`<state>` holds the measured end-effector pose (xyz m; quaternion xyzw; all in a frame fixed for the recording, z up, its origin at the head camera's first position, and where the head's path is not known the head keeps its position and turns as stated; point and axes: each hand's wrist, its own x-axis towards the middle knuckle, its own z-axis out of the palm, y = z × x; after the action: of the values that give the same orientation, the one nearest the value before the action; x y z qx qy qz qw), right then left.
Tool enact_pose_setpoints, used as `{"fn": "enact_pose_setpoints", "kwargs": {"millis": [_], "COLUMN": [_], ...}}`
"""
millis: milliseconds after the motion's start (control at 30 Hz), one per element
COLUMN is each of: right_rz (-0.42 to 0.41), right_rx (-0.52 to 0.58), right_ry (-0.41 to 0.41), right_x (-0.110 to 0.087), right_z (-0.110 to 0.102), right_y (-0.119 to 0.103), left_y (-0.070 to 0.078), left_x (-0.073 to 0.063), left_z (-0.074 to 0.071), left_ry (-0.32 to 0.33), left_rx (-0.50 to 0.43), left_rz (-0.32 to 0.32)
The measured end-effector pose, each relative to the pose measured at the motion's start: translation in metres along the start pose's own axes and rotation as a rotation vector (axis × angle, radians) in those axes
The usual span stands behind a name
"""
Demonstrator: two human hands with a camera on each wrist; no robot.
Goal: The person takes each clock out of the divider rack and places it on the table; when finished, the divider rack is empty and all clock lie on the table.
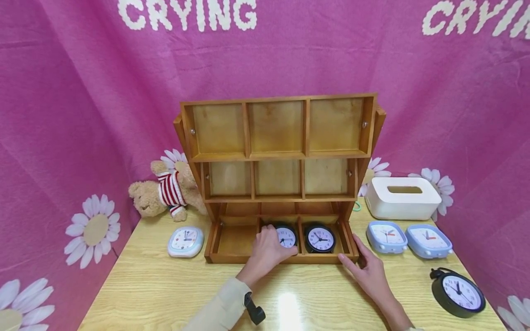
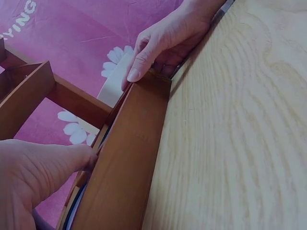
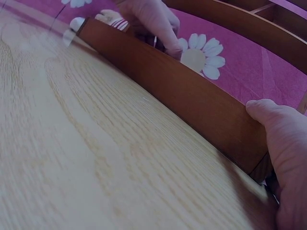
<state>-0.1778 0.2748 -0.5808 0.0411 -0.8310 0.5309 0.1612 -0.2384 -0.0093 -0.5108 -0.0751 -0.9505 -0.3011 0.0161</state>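
My left hand point(image 1: 267, 250) grips a round black alarm clock point(image 1: 288, 237) in the bottom middle compartment of a wooden shelf point(image 1: 277, 157). Its thumb lies at the front lip and the fingers reach over the clock's left side. A second black alarm clock point(image 1: 320, 239) leans upright in the bottom right compartment. At the shelf's front right corner my right hand point(image 1: 370, 271) holds the frame, thumb on the front edge, fingers along the side. In the right wrist view, the right hand point(image 3: 283, 148) holds that corner of the front board point(image 3: 177, 96); the left wrist view mostly hides the clocks.
A pale blue-and-white clock point(image 1: 186, 241) and a teddy bear point(image 1: 165, 193) lie left of the shelf. To the right are two blue clocks point(image 1: 387, 236), a white tissue box point(image 1: 403, 198) and another black alarm clock point(image 1: 458, 293). A pink curtain point(image 1: 273, 59) hangs behind.
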Motion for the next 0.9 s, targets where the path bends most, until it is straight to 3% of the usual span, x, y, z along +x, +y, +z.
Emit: {"fn": "enact_pose_setpoints", "kwargs": {"millis": [233,533,900], "right_rz": [-0.008,-0.001,-0.007], "right_rx": [-0.009,0.006,-0.025], "right_ry": [0.005,0.002,0.009], "right_x": [-0.0004,-0.0008,0.0007], "right_z": [0.0009,0.0011,0.0004], "right_y": [0.0010,0.0008,0.0019], "left_y": [-0.0012,0.0018,-0.0010], "left_x": [-0.0007,0.0005,-0.0015], "left_z": [0.0055,0.0061,0.0053], "left_ry": [0.077,0.103,0.202], "left_rx": [0.042,-0.026,-0.118], "left_rz": [0.034,0.016,0.010]}}
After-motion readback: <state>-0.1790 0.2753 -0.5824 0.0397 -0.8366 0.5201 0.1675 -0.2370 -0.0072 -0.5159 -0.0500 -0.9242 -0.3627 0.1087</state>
